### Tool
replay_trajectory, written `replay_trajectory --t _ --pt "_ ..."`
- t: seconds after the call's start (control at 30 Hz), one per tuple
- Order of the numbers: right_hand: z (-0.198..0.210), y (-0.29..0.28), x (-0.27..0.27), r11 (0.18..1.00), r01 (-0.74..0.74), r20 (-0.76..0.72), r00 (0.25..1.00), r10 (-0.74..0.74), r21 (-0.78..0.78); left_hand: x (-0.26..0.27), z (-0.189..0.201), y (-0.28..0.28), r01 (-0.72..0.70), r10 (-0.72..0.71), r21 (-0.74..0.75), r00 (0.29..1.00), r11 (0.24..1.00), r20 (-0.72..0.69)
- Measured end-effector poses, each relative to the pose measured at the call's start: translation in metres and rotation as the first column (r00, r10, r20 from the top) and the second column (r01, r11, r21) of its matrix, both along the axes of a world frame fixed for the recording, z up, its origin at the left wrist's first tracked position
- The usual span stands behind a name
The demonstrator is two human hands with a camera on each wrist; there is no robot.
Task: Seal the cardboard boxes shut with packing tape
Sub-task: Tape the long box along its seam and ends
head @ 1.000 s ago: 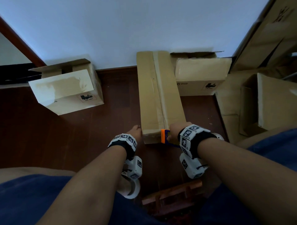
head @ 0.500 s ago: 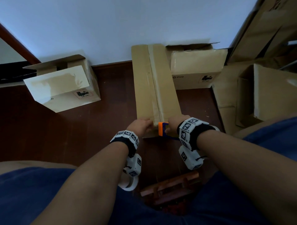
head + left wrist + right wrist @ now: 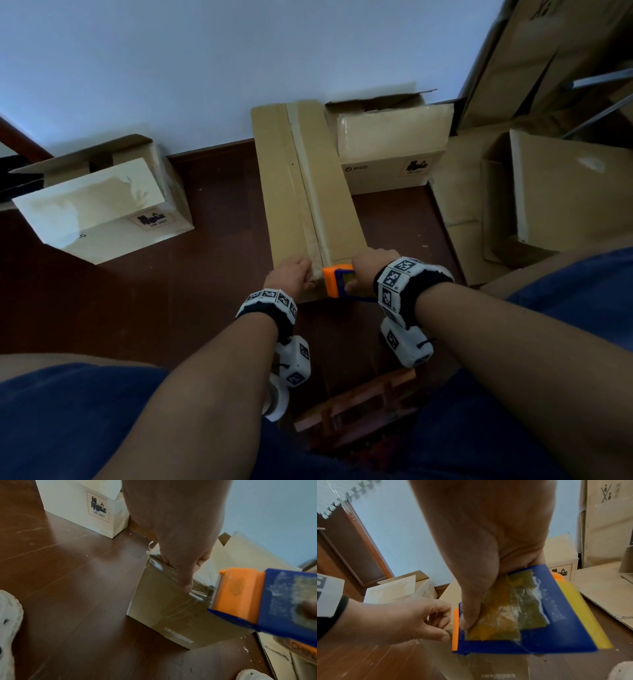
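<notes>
- Long box (image 3: 301, 192) lies on the floor (image 3: 154, 291), far end against the wall; a tape strip (image 3: 310, 192) runs along its top seam down to the near end.
- Change over the last second: my left hand (image 3: 289, 277) has gone from the near-left corner of the long box to the seam itself, right beside the dispenser. The dispenser has held its place at the near edge.
- Left fingers (image 3: 186, 582) are curled, thumb pressing the tape onto the near end face; whether they pinch the tape I cannot tell.
- Right hand (image 3: 371, 265) is wrapped around the blue-and-orange tape dispenser (image 3: 337, 282), thumb flat on its blue side, toothed blade just beside the left thumb.
- Judgement: the seam run is finished; this is the hold-down before tearing the tape at the blade. One box is nearly sealed.
- Count, head view: one long box in hand; two white-faced boxes, one left of the long box (image 3: 102, 209) and one right of it (image 3: 390, 150), both with flaps up; at least one more brown box (image 3: 561, 192) further right, plus cardboard I cannot separate. One dispenser. One spare tape roll (image 3: 275, 401) on the floor nearer me than the long box.
</notes>
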State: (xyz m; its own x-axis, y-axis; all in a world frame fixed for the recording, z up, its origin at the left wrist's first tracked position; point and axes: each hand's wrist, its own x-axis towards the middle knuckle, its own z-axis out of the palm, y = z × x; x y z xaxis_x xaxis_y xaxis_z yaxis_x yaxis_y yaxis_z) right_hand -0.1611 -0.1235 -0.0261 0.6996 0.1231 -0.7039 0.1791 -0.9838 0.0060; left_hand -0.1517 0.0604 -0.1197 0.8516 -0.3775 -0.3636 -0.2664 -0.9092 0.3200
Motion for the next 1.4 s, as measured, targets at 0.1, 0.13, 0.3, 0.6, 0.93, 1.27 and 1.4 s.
replay_trajectory --t 0.1,0.13,0.3,0.6,0.93,1.27,1.4 --pt "-0.007 -0.005 -0.002 1.000 0.003 0.015 1.000 -0.003 0.023 0.004 -0.003 0.002 0.006 -0.006 0.001 1.000 1.000 -0.029" --pt "-0.009 -0.005 -0.002 1.000 0.009 0.012 1.000 -0.009 0.029 0.005 -0.004 0.003 0.012 -0.012 -0.003 0.999 1.000 -0.036" --pt "-0.013 -0.015 -0.001 0.998 0.043 0.008 0.999 -0.044 0.048 0.003 -0.010 0.007 -0.001 0.001 -0.066 1.000 0.998 -0.009" --pt "-0.017 -0.015 0.000 0.997 0.038 0.017 0.999 -0.040 0.064 0.009 0.001 0.008 -0.115 0.105 -0.086 0.987 0.990 -0.119" --pt "-0.013 -0.007 0.004 0.999 0.032 0.013 0.999 -0.033 0.042 -0.010 -0.009 0.066 -0.837 0.719 0.020 0.457 0.546 -0.523" --pt "-0.009 -0.003 0.006 0.999 0.005 0.017 1.000 -0.005 0.036 -0.006 0.024 0.013 -0.614 0.574 0.057 0.696 0.787 -0.431" --pt "-0.009 -0.002 0.008 0.999 0.015 -0.028 1.000 -0.014 0.040 -0.004 0.019 0.014 -0.696 0.604 -0.002 0.625 0.718 -0.494"
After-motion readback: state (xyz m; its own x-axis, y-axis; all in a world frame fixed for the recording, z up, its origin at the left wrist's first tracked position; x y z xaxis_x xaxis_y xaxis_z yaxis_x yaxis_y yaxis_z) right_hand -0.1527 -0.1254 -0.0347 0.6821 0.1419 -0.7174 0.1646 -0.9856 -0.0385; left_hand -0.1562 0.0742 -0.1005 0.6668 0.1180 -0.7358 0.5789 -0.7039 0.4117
